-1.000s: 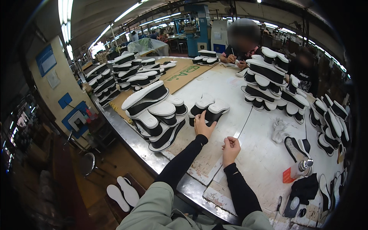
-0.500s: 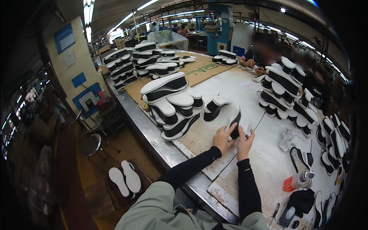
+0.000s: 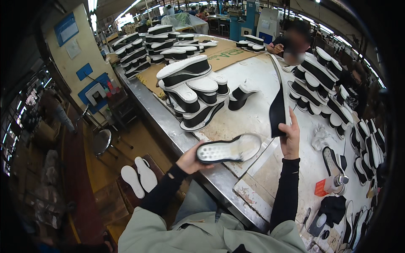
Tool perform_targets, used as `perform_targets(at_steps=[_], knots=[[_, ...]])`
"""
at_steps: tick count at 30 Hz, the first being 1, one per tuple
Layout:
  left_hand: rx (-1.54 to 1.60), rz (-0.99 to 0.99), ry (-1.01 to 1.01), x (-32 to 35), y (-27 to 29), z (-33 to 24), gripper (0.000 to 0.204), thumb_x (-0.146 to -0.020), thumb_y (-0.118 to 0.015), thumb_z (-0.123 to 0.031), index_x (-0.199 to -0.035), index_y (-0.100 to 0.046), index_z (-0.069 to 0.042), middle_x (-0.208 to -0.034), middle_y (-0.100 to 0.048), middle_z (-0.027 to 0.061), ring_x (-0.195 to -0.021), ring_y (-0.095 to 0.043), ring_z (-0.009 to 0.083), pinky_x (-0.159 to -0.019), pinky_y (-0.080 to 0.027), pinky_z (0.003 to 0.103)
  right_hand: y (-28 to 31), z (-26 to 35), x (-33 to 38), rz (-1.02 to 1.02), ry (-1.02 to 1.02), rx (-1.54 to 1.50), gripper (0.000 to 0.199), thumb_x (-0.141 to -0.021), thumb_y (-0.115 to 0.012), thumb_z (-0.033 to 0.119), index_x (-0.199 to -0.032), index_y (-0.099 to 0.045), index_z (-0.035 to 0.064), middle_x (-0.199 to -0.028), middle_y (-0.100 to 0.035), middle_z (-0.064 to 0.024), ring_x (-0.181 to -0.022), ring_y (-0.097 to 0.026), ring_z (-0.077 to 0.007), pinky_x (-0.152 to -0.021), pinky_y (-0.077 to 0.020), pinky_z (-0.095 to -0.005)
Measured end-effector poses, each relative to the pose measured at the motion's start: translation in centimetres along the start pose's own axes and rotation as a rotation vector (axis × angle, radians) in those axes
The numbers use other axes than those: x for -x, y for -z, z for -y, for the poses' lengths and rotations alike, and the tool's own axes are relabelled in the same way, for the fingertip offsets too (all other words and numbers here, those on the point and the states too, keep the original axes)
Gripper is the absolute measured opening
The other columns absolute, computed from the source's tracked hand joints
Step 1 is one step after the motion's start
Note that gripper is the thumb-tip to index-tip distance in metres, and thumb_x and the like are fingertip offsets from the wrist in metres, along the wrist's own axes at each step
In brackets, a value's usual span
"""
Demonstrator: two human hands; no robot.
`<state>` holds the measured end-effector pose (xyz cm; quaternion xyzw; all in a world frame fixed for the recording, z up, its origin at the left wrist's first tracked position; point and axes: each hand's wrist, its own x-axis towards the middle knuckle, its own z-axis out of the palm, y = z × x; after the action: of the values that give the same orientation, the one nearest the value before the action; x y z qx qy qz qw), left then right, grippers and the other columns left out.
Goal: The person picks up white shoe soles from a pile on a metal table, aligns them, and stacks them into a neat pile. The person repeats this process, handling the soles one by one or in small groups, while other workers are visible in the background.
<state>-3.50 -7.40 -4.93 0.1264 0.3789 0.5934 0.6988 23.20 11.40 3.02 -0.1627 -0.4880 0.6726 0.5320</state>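
My left hand is closed on the heel end of a black-edged shoe sole, whose pale inner side with round hollows faces up. It hangs over the table's near edge. In my right hand is a second sole, black-sided with a white edge. That one stands on end, with my thumb and fingers gripping its lower heel part. Beyond them on the table sits a single wedge sole, touched by neither hand. To its left rises a stack of black-and-white soles.
The white-topped table has a metal edge. More piled soles stand at the right, near a co-worker. A bottle, a crumpled white cloth and a black cloth lie nearer. Two soles rest on a low stool.
My hands have drawn apart from close together over the table. The left came nearer and leftward with one sole; the right moved right, raising the other on end.
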Motion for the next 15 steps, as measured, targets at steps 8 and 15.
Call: perform_targets(at_steps=[8, 15], knots=[[-0.064, -0.178, -0.155, 3.8, 3.6, 0.5, 0.091, -0.088, -0.022, -0.074, -0.138, -0.035, 0.000, -0.126, -0.055, 0.0199, -0.107, -0.059, 0.0331, -0.095, -0.047, 0.047, -3.6, -3.8, 1.2, 0.523, -0.122, 0.734, 0.066, -0.052, -0.074, 0.004, -0.116, -0.060, -0.0026, -0.103, -0.065, -0.0079, -0.095, -0.058, -0.0139, -0.090, -0.0438, -0.0253], [-0.238, -0.226, -0.254, 4.3, 2.0, 1.2, 0.088, -0.082, -0.027, -0.075, -0.138, -0.039, -0.008, -0.121, -0.058, 0.0153, -0.103, -0.062, 0.0293, -0.091, -0.048, 0.046, -5.1, -7.5, 2.4, 0.695, -0.230, 0.734, 0.062, -0.054, -0.068, -0.002, -0.115, -0.061, -0.0038, -0.102, -0.066, -0.0098, -0.092, -0.061, -0.0144, -0.088, -0.0457, -0.0244]])
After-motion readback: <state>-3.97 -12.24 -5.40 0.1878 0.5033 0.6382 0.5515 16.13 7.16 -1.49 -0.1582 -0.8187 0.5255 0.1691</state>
